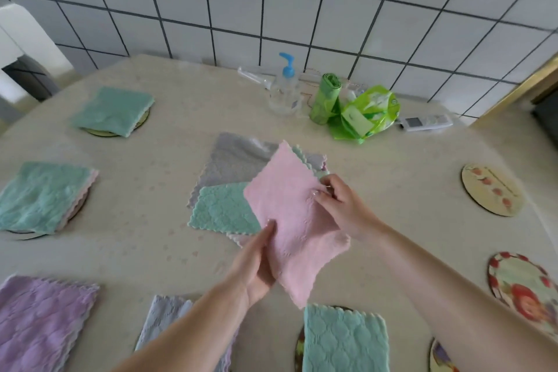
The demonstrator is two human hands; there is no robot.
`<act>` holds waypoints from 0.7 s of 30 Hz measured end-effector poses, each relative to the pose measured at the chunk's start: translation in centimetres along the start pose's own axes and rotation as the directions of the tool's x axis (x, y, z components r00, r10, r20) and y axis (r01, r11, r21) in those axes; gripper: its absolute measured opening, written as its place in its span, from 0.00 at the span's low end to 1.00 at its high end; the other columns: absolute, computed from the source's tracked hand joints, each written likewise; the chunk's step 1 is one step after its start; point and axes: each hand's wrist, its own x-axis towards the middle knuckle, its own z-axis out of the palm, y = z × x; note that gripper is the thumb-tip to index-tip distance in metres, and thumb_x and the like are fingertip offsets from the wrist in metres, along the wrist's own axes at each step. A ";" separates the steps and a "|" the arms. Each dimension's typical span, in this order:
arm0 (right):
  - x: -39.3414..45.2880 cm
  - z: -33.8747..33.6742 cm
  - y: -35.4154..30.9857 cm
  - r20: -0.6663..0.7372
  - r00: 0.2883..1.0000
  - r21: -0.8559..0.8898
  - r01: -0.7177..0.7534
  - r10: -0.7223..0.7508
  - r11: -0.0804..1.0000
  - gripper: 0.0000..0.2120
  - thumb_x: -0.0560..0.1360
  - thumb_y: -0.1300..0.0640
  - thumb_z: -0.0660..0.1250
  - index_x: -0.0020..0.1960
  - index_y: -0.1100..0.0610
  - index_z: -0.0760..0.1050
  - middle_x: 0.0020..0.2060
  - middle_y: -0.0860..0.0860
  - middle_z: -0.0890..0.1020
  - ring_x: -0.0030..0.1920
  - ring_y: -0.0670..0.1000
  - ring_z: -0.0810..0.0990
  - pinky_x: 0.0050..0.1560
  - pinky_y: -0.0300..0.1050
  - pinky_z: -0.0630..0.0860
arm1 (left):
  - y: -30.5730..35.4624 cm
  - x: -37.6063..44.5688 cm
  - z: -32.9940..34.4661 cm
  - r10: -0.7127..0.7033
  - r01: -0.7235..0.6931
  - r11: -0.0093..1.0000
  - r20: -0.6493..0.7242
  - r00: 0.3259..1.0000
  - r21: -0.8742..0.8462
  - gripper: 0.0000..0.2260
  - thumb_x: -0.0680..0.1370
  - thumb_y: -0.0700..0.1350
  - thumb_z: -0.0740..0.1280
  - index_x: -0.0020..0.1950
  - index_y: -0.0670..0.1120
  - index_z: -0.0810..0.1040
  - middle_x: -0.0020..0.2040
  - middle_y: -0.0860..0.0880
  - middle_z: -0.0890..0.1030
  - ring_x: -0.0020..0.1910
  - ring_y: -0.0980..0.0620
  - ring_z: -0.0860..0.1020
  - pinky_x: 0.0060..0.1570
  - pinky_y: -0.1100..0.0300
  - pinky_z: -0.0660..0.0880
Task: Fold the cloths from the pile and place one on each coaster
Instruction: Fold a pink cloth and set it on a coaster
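Beige table (pixel 392 190), tiled wall behind: left hand (pixel 256 269) and right hand (pixel 338 205) both pinch 1 folded pink cloth (pixel 293 220) above the pile (pixel 226 178).

A pile of cloths (pixel 229 178) lies at the middle of the surface (pixel 145 244). Just before it, one cloth (pixel 296 220) is held above the surface between the left hand (pixel 256 266) and the right hand (pixel 341 205). Folded cloths (pixel 42 196) are set on coasters along the left and near edges. Bare coasters (pixel 490 190) lie to the right. A pump bottle (pixel 285 87), a bag roll (pixel 324 98) and a remote (pixel 425 122) stand behind, by the wall (pixel 332 9).
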 end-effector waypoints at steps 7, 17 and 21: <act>-3.7 -5.9 5.7 -0.099 0.971 0.325 -0.175 0.217 0.930 0.08 0.77 0.67 0.60 0.54 0.58 0.68 0.39 0.46 0.75 0.40 0.46 0.73 0.38 0.30 0.69 | -2.7 2.6 7.0 0.124 -0.127 0.974 0.028 0.992 0.187 0.12 0.79 0.36 0.61 0.60 0.45 0.76 0.55 0.41 0.82 0.50 0.44 0.81 0.47 0.51 0.80; -6.0 -13.0 15.5 0.069 0.805 0.629 -0.494 0.590 0.600 0.30 0.77 0.60 0.62 0.75 0.49 0.55 0.51 0.52 0.80 0.41 0.50 0.80 0.37 0.41 0.75 | -8.8 10.9 13.7 0.086 -0.044 0.878 -0.067 0.994 0.477 0.14 0.79 0.36 0.57 0.61 0.47 0.75 0.43 0.48 0.83 0.36 0.53 0.82 0.33 0.62 0.78; -7.7 -13.0 18.8 0.147 0.763 0.647 -0.556 0.630 0.522 0.27 0.77 0.59 0.61 0.74 0.48 0.57 0.34 0.51 0.74 0.34 0.50 0.72 0.34 0.43 0.66 | -10.2 12.3 13.6 0.073 0.035 0.802 -0.157 0.985 0.596 0.13 0.80 0.39 0.57 0.62 0.47 0.74 0.52 0.45 0.81 0.44 0.50 0.79 0.38 0.59 0.76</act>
